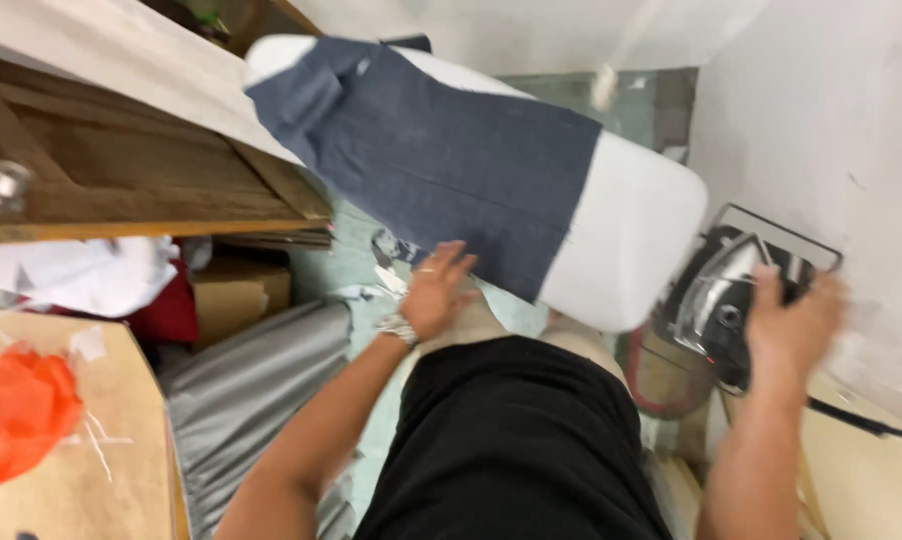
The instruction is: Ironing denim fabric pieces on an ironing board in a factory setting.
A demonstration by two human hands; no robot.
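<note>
Your left hand rests open at the near edge of the grey cloth on the ironing board, steadying it; your right hand, blurred, seems clenched on the iron at right.

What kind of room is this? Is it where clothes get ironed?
Probably yes, a small ironing or tailoring corner. A grey garment lies on a white padded ironing board, the right hand grips an iron, and the left hand rests at the cloth's edge. Cloth scraps lie nearby.
</note>
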